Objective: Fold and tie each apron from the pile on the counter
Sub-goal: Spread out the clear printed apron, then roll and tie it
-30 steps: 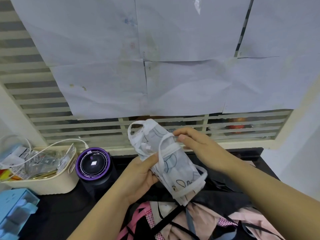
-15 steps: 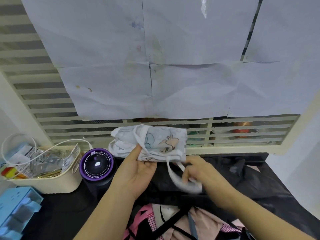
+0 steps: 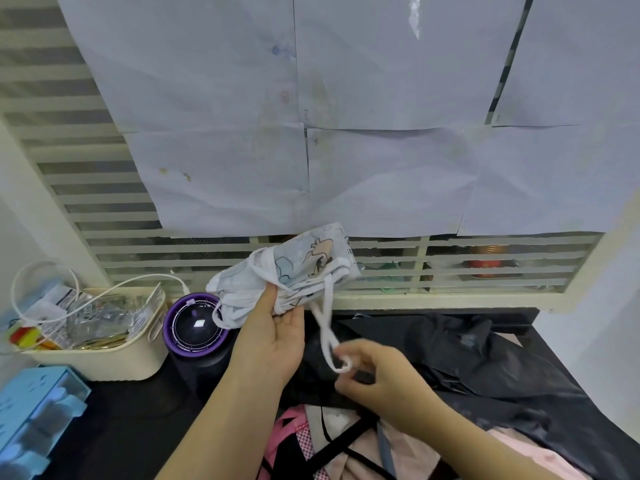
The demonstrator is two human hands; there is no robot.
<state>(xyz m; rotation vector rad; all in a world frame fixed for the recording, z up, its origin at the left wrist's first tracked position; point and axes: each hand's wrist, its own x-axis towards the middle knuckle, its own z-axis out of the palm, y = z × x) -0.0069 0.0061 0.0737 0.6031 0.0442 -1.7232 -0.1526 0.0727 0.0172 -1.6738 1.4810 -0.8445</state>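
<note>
Left hand [image 3: 273, 336] grips apron [image 3: 294, 271]; right hand [image 3: 377, 372] pinches strap [image 3: 325, 327].

No writing can be read. Tiny faint marks sit on the paper sheets [image 3: 381, 81], and print covers the packets [image 3: 100, 317] in the cream basket [image 3: 104, 362], all too small. Blurred characters edge the apron [image 3: 308, 263].

Probably a home, some cluttered utility corner: a black counter [image 3: 138, 427] runs under a louvred window [image 3: 104, 202] papered over with sheets [image 3: 381, 98]. A cream basket [image 3: 104, 362] of packets and cable sits at its left edge, and blue plastic drawers [image 3: 34, 410] at its near-left corner.
</note>
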